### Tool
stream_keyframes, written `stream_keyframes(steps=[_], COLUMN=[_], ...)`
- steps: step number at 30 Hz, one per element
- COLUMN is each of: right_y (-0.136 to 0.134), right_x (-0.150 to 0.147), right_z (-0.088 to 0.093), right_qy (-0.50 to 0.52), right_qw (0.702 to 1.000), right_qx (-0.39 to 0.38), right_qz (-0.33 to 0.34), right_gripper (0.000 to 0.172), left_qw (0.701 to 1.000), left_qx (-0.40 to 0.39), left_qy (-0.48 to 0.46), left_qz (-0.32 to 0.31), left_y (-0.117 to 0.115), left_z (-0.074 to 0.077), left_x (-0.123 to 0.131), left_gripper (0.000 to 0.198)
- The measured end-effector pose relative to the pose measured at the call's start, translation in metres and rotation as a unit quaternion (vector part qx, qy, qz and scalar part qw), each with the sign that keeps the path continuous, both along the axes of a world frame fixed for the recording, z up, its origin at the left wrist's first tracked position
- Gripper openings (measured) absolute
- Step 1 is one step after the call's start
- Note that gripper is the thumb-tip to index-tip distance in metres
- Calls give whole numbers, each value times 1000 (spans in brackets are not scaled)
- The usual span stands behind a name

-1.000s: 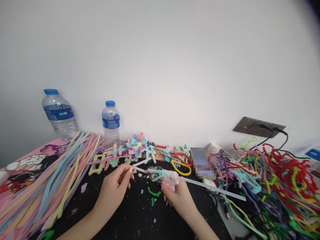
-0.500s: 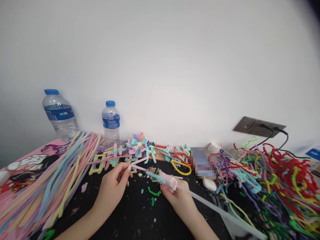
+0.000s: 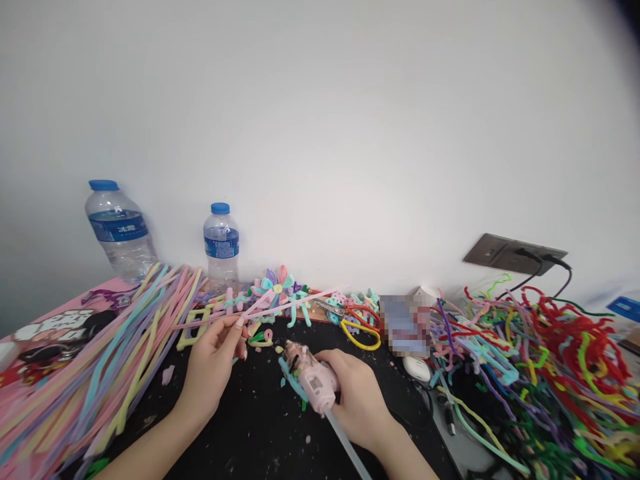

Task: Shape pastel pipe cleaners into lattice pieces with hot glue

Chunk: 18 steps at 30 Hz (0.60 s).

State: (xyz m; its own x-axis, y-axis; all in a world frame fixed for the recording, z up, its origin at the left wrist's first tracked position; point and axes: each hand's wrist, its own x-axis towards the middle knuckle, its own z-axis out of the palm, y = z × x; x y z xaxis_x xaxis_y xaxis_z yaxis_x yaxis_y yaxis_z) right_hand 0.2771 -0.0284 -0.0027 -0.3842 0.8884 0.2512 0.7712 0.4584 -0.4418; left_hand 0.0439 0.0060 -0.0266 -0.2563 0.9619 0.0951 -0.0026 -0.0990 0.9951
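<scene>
My left hand pinches the end of a bent pink pipe cleaner, which slants up and to the right above the black table top. My right hand is wrapped round a small pink glue gun whose dirty nozzle points up and left; a clear glue stick juts from its rear toward the bottom edge. Small green scraps lie under the gun. A pastel pipe-cleaner flower stands just behind the left hand's fingers.
Long pastel pipe cleaners fan across the left. Two water bottles stand by the wall. Red and yellow scissors lie mid-back. A tangle of coloured pipe cleaners fills the right, below a wall socket with cables.
The right hand turned the glue gun, pulling it back toward me and away from the pink pipe cleaner. The left hand lifted the pipe cleaner up and slightly left.
</scene>
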Motion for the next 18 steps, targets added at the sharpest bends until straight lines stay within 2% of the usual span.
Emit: stream_keyframes(steps=[7,12,15,18], right_y=[8,3,0,-1], right_x=[7,4,1,-2], right_z=[-11,-5,1,1], right_qy=[-75,-92,-4,147], right_qw=[991,984,989,983], right_qx=[27,72,91,35], right_qz=[-108,-132,-121,-100], right_gripper=[49,54,37,13], left_qw=[999,996,992,984], left_qx=[5,13,24,25], left_qy=[41,71,71,90], left_qz=[-25,-54,-99,-149], left_y=[-4,-9,-13,-18], left_z=[7,9,14,18], left_x=[2,8,13,17], left_gripper=[23,23,21,23])
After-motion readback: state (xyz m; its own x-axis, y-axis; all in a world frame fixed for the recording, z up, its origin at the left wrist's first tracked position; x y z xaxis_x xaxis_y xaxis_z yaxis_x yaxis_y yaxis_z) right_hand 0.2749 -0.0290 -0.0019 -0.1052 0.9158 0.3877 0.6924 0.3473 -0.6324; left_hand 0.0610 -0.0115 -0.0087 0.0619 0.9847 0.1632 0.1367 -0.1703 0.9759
